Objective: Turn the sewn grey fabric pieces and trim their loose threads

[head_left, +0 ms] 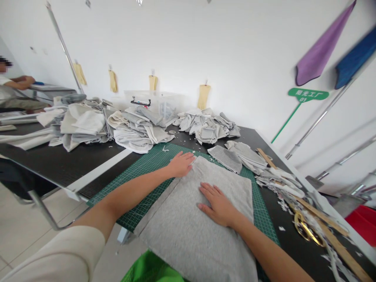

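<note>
Matt cloth (188, 227) on smooth plastic mat (141, 172); glossy metal scissors (307, 229), dull wooden strip (342, 250) near the table's right edge (331, 211).

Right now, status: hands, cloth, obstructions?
Left hand at far-left edge of gray cloth, right hand flat on it. Cloth overhangs green mat. Gold-handled scissors right, out of the way.

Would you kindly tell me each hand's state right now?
Left hand: open, at a far corner of the cloth.
Right hand: open, resting on it.
</note>
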Motion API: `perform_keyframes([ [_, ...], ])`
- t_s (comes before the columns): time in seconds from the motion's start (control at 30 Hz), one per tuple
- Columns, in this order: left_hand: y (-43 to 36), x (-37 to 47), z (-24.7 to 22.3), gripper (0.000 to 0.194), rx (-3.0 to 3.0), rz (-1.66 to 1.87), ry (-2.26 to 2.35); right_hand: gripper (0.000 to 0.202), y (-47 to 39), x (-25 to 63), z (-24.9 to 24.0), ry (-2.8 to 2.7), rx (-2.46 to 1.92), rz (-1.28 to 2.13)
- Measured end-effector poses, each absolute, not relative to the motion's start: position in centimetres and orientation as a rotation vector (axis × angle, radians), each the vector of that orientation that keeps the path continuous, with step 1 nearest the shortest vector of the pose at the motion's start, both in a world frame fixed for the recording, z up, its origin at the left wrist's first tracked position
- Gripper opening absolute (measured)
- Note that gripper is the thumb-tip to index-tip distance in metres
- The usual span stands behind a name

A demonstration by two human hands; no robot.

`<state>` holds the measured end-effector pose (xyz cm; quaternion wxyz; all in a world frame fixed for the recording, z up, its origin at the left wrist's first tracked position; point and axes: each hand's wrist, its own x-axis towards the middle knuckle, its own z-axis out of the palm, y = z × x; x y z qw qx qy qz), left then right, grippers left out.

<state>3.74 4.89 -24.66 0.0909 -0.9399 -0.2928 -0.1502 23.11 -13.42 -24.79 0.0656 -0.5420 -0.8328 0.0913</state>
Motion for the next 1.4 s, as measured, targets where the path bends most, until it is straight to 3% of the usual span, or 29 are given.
perform_keyframes([
  [0.1, 5.0, 3.8, -24.8, 0.041, -2.944, -0.224, -0.72, 0.066, -13.4, 23.1, -24.8, -2.503, -1.652, 0.269],
  [0.23, 5.2, 3.4, -24.4, 0.044, -2.75, -0.415, -1.037, 0.066, -13.5, 23.2, -24.7, -2.508, -1.641, 0.293],
  [0.4, 4.5, 2.6, -25.0, 0.051, -3.104, -0.168, -0.49, 0.066, -13.4, 23.1, -24.8, -2.511, -1.649, 0.293],
  [0.53, 4.9, 1.5, -25.4, 0.042, -2.886, -0.357, -0.766, 0.066, -13.4, 23.1, -24.9, -2.511, -1.652, 0.291],
  [0.63, 4.8, 0.9, -25.0, 0.046, -2.866, -0.405, -0.875, 0.066, -13.4, 23.1, -24.8, -2.513, -1.655, 0.296],
  [0.8, 3.6, -0.2, -25.1, 0.058, -3.178, -0.122, -0.507, 0.066, -13.4, 23.1, -24.9, -2.522, -1.652, 0.273],
  [0.97, 3.8, -1.2, -25.3, 0.051, -2.844, -0.382, -0.993, 0.066, -13.4, 23.0, -24.9, -2.523, -1.656, 0.271],
  [1.13, 3.2, -1.7, -26.0, 0.058, -3.05, -0.245, -0.672, 0.065, -13.3, 23.0, -24.9, -2.517, -1.631, 0.277],
  [1.3, 3.6, -2.2, -26.0, 0.053, -2.769, -0.491, -1.043, 0.065, -13.3, 23.0, -25.0, -2.51, -1.634, 0.267],
  [1.4, 3.6, -2.4, -25.9, 0.062, -2.945, -0.428, -0.835, 0.065, -13.2, 23.1, -25.0, -2.513, -1.627, 0.278],
])
